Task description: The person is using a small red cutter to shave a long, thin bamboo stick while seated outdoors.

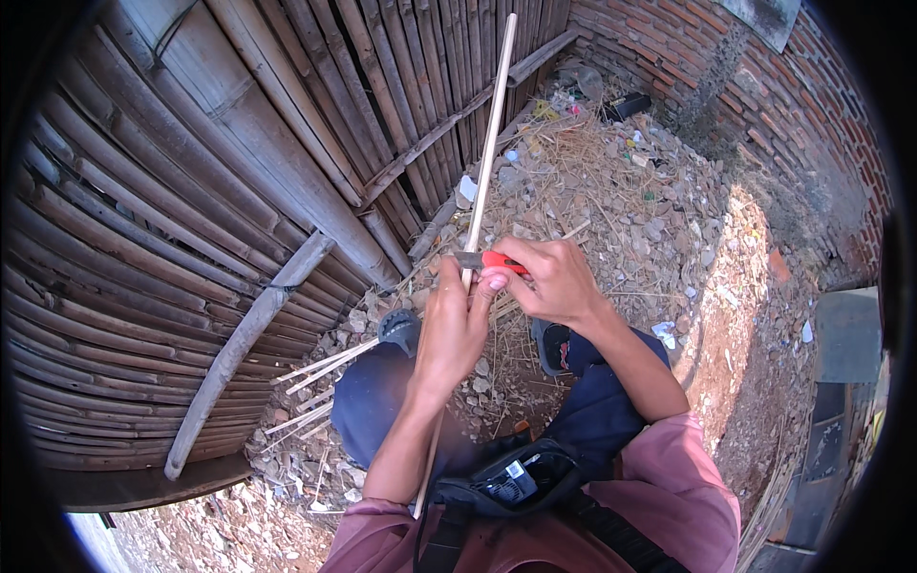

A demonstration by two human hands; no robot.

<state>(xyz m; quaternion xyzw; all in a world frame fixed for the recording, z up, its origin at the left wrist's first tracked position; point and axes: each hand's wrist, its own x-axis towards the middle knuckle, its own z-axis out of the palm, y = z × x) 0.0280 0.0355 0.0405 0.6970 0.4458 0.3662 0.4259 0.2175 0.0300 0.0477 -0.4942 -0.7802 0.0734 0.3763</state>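
Observation:
A long pale bamboo strip (493,129) rises toward the fence, and its lower end passes under my left forearm. My left hand (451,323) is closed around it near the middle. In my right hand (559,282) is a knife with a red handle (501,261), gripped in curled fingers. Its short dark blade lies across the strip just above my left fingers. The two hands meet at the thumbs. More thin bamboo strips (325,365) lie on the ground by my left leg, some partly hidden behind it.
A bamboo fence (191,181) stands close on the left, a brick wall (821,124) at the far right. Rubble, straw and litter cover the ground (630,229). A dark pouch (511,477) hangs at my waist. Boards (848,336) stand at the right edge.

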